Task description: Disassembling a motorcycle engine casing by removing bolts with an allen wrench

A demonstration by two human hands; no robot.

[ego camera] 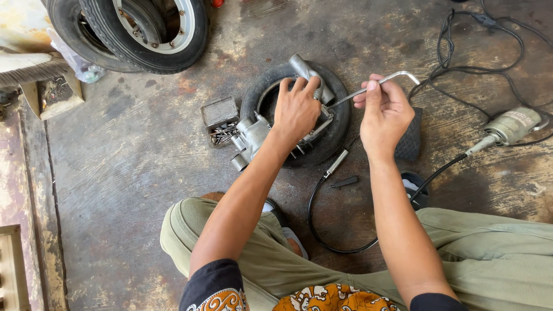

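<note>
From the head view, I'm sitting on the stained concrete floor (132, 173) with my knees apart in olive-green trousers. My left hand (295, 109) lies palm down on the grey cast-metal engine part (253, 135), fingers spread over its top, pressing on it rather than closing round anything. That metal part rests across a small black rubber tyre (340, 124) lying flat on the floor, right in front of me, between my two forearms.

My right hand (385, 112) is just beside it, to the right, pinching the shiny L-shaped metal wrench (377, 83) between thumb and fingers. The wrench's long shaft runs down-left to the metal part, close by my left fingertips; the bent end sticks out past my knuckles to the upper right.

Just left of the tyre sits a small open metal box of screws and bolts (220, 122), touching the engine part or very near it; I cannot tell which. Under my right wrist a black cable (322, 230) loops across the floor towards my legs. Well off to the right lies a grey electric tool with a cylindrical body (510, 126), thin black cords tangled above it. Top left, a larger black tyre on a white rim (144, 31) rests on the floor.
</note>
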